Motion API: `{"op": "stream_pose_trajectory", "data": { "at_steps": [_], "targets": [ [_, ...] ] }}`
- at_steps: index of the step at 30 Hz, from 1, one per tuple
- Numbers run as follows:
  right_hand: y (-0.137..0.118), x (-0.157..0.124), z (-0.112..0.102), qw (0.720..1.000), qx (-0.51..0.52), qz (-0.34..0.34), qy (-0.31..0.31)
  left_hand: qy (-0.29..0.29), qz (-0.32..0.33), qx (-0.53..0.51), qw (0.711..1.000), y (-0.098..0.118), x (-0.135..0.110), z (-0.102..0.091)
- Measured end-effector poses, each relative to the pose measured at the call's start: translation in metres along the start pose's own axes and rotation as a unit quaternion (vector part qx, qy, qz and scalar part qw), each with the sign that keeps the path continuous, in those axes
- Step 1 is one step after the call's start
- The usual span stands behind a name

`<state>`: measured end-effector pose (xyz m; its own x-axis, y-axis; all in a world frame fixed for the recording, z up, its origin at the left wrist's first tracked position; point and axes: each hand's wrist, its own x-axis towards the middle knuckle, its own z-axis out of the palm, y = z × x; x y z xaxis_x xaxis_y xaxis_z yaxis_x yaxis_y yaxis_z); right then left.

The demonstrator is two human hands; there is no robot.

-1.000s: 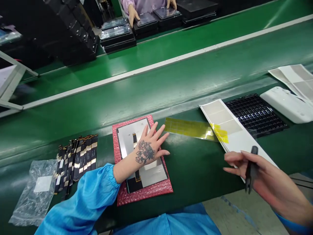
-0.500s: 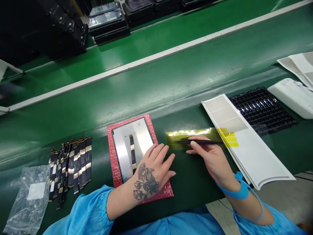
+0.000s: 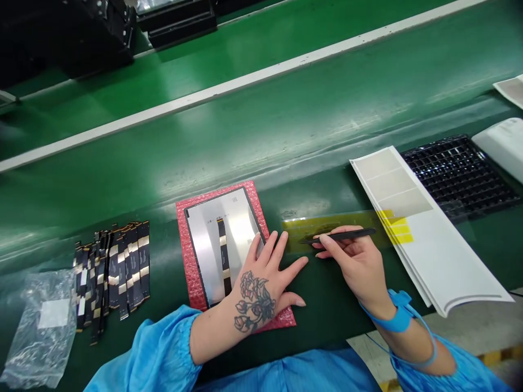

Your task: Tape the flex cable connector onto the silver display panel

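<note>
My right hand grips black tweezers, their tip pointing left over a strip of yellow transparent film. The film's right end, with brighter yellow pieces, overlaps a white sheet. My left hand lies spread, fingers apart, over the right edge of a silver-backed display panel and the pink bubble-wrap pad under it. A black flex cable with gold bands lies lengthwise on the panel; its lower end is partly hidden by my left hand.
Several flex cables lie bunched at the left, beside a clear plastic bag. White sheets with grey label areas lie at the right, near a black gridded tray and a white object. Black trays stand beyond the white rail.
The tweezers have tilted, their back end rising and their tip now lower on the film. My left hand has shifted slightly right with its fingers spread wider. The whole view has shifted slightly.
</note>
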<state>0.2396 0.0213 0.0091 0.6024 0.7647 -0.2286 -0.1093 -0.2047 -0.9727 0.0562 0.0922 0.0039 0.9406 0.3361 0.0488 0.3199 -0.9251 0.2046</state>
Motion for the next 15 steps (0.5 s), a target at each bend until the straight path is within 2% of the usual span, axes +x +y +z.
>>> {"op": "stream_pose_trajectory", "data": {
  "at_steps": [7,15],
  "targets": [
    [0.001,-0.006,0.001,1.000,-0.019,-0.008,0.006,0.010,0.028,-0.005,1.000,-0.012,0.003,-0.001],
    [0.008,-0.012,0.002,0.997,-0.060,-0.053,0.003,0.025,0.019,0.000,1.000,-0.012,0.002,0.004]
  ]
}}
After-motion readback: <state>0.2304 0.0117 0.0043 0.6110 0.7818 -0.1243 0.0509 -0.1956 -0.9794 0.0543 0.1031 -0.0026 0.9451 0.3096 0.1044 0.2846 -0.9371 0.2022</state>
